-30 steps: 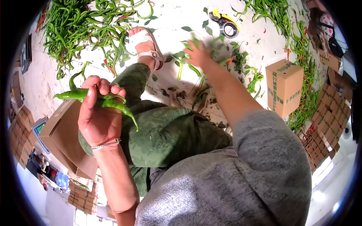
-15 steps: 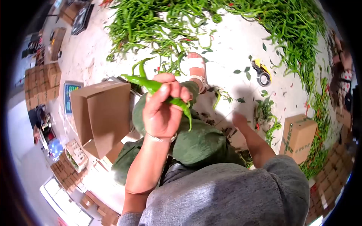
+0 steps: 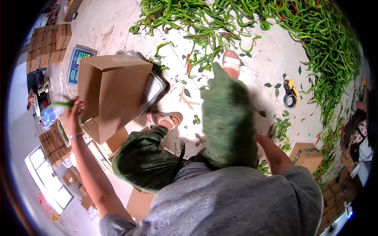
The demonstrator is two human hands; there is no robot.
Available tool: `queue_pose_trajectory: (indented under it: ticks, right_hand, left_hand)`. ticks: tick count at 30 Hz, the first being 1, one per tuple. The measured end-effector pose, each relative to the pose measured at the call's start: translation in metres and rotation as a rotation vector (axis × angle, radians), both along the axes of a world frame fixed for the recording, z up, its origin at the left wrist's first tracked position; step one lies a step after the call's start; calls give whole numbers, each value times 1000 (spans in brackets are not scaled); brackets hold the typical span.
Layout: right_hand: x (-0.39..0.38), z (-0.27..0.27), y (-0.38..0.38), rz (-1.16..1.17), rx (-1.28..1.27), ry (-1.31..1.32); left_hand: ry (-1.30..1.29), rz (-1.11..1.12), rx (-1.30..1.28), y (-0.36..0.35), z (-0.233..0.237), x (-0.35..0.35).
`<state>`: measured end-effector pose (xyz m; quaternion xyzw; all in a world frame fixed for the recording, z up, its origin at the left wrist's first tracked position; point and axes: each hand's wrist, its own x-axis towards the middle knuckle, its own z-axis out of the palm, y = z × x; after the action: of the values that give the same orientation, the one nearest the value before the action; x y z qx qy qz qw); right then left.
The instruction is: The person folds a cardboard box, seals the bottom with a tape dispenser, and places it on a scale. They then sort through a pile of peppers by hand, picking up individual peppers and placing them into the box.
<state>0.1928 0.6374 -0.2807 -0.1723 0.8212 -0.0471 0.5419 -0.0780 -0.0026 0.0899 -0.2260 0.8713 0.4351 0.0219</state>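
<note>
My left hand (image 3: pixel 72 116) is closed on green chili peppers (image 3: pixel 63 104), whose tips stick out past the fingers. It is at the left side of an upright cardboard box (image 3: pixel 123 100) with its open side facing left. The box rests on a metal scale platform (image 3: pixel 156 91), and a blue scale display (image 3: pixel 77 65) stands behind it. On the right, my right forearm (image 3: pixel 274 154) reaches down beside my raised knee, and the leg hides my right hand.
A large heap of green chili peppers (image 3: pixel 327 43) curves across the floor at the back and right. A tape dispenser (image 3: pixel 290 94) lies right of my foot. Another cardboard box (image 3: pixel 306 156) is at the right. Stacked cartons (image 3: pixel 47 46) stand at far left.
My left hand has swung left with the chili peppers, from above my lap to beside the box. My right hand has gone out of sight behind my leg. The view has shifted.
</note>
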Motion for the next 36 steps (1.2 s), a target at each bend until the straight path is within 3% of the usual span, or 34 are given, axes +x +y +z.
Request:
queue_pose_trajectory:
  ticks: [1, 3, 5, 6, 7, 8, 9, 10, 12, 13, 16, 19, 21, 23, 25, 27, 30, 33, 34, 35, 36]
  right_hand:
    - [-10, -15, 10, -105, -27, 33]
    - [-41, -41, 27, -313, -75, 94]
    - [-85, -65, 39, -525, -118, 160]
    - [-131, -59, 41, -591, -245, 362]
    - [-202, 29, 5, -863, -200, 382]
    - [-236, 12, 6, -828, -365, 635]
    - [-281, 21, -8, -891, -417, 611]
    - [-319, 18, -19, -789, -453, 732]
    - [-389, 2, -38, -621, -509, 829]
    - [-417, -6, -47, -587, -514, 856]
    - [-478, -38, -64, -550, -358, 784]
    - [-497, -65, -81, -586, -238, 589]
    - [-480, -51, -117, -588, -59, 574]
    - [-443, -53, -135, -381, -127, 635]
    - [-411, -76, -142, -202, -285, 636]
    - [-378, -53, -146, 3, -415, 596]
    - [-379, -20, -141, 46, -620, 41]
    - [-425, -36, -141, 11, -705, 672]
    - [-455, -43, -143, -13, -656, 585]
    - [-486, -45, -147, -36, -608, 503]
    - [-506, -32, -157, -138, -674, 439]
  left_hand:
    - [-245, 65, 1, -15, -18, 2]
    - [-392, 140, -9, -42, -66, 13]
    - [-211, 75, -160, -12, -62, 13]
    - [-121, 37, -235, 14, -54, 9]
    - [34, -4, -357, 45, -43, 3]
    - [279, -6, -330, 82, -39, 0]
    - [441, -17, -262, 108, -42, 0]
    - [379, -16, -255, 146, -38, -2]
    - [180, -339, -122, 195, -54, -9]
    - [44, -318, 112, 209, -82, -13]
    - [-246, -316, 482, 213, -193, -28]
    - [-287, -385, 366, 220, -279, -58]
    - [-306, -368, 256, 217, -340, -74]
    - [-287, -323, 74, 212, -380, -92]
    - [-282, -224, -27, 203, -385, -123]
    - [-165, -179, -75, 178, -389, -150]
    - [-130, -154, -195, 131, -405, -177]
    - [-361, -168, -144, 123, -419, -186]
    - [-449, -166, -95, 129, -420, -185]
    - [-473, -150, 139, 138, -430, -177]
    - [-401, -129, -32, 147, -452, -166]
